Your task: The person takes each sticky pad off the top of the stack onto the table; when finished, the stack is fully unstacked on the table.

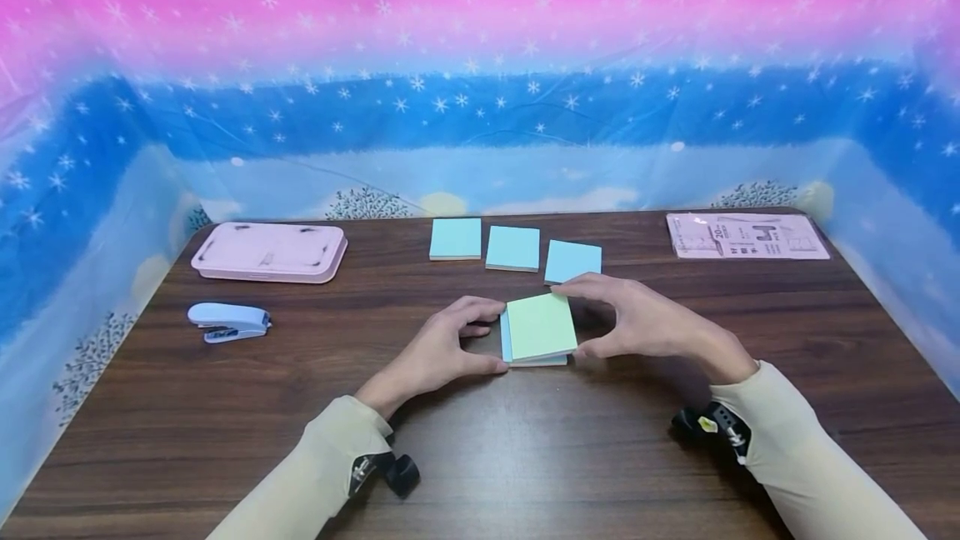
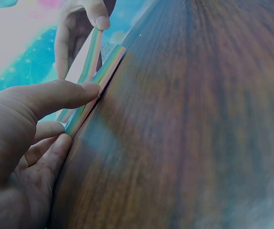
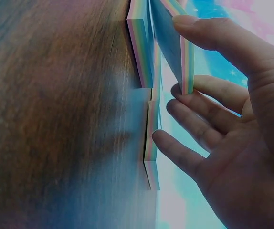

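Note:
A sticky note pad with a green top (image 1: 542, 327) lies tilted over a blue-topped sticky note pad (image 1: 506, 342), its right side raised. In the left wrist view, striped pastel layers show along the edges of the lower pad (image 2: 112, 62). My left hand (image 1: 450, 342) holds that lower pad at its left end, thumb on the near edge and fingers behind. With thumb and fingertips on opposite edges, my right hand (image 1: 648, 325) pinches the upper pad (image 3: 168, 38). A wedge-shaped gap between both pads shows in the right wrist view.
Three more blue-topped pads stand in a row behind: left (image 1: 455, 239), middle (image 1: 513, 248) and right (image 1: 573, 261), the last close to my right fingers. A pink case (image 1: 270, 252) and blue stapler (image 1: 228, 322) lie left; a pink printed packet (image 1: 748, 237) lies back right.

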The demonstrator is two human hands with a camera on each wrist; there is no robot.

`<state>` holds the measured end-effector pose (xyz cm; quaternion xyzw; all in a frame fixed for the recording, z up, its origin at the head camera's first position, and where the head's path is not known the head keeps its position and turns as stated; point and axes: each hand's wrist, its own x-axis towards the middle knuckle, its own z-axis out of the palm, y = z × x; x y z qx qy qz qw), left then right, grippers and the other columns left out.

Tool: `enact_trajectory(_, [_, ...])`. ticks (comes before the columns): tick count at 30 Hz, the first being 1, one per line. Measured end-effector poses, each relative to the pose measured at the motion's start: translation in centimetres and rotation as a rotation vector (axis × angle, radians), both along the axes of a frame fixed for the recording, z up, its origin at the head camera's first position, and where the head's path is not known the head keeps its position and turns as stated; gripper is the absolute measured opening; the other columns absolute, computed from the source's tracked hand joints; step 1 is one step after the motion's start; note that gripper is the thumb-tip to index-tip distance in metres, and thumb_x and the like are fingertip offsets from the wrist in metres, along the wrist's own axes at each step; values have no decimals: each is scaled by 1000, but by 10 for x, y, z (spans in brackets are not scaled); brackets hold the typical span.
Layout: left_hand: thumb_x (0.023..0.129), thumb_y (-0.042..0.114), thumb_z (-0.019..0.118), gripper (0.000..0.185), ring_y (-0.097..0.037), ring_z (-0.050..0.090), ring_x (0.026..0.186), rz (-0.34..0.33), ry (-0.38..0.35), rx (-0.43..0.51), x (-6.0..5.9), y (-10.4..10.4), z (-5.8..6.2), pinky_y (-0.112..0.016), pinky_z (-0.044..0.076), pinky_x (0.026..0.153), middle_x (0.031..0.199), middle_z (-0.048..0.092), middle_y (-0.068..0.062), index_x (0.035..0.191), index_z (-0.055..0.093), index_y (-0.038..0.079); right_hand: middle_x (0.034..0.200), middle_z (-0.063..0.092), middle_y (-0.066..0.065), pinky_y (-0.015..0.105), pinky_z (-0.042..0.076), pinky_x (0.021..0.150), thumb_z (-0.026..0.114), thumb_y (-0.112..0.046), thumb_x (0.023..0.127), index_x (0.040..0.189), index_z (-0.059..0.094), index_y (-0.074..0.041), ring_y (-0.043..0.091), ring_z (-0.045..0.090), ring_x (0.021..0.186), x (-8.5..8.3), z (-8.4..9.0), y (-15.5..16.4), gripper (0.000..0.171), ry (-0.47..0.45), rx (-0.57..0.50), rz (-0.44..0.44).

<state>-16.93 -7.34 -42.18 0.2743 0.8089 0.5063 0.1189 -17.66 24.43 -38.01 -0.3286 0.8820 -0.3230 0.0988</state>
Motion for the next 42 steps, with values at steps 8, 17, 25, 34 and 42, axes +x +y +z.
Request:
enact_trajectory(8, [86,12,90,71,-32,63,129,2,-3,0,1,-4,2,-33,53,109,149,55,-9,150,59,6,154,55,10,66,44,113,89,-31,86,155,55,-8,35,49,142,0,1,-4,81,-9,1,-12])
enact_trajectory(17, [87,12,90,71,-31,63,129,-8,6,9,0,-5,3,-32,53,110,149,56,-10,150,59,5,156,53,10,67,43,114,90,-34,84,155,56,-12,36,47,145,2,5,-3,82,-8,24,-82])
enact_trajectory(25, [86,13,91,71,-29,64,128,3,0,7,0,-3,1,-32,53,110,148,56,-9,149,60,5,156,53,13,65,46,112,90,-33,84,155,56,-11,38,49,143,2,9,1,81,36,62,-123])
enact_trajectory(34, [86,13,91,71,-30,63,129,-1,-3,16,2,-1,1,-33,52,111,148,56,-9,149,60,4,159,49,14,66,44,114,89,-37,85,156,56,-14,42,39,150,5,12,10,81,46,67,-188])
enact_trajectory(42, [86,12,90,71,-29,63,129,-8,5,13,1,-2,-1,-32,52,111,148,56,-9,149,59,4,155,53,9,63,48,110,90,-40,85,155,56,-15,35,53,139,6,10,24,82,68,41,-226])
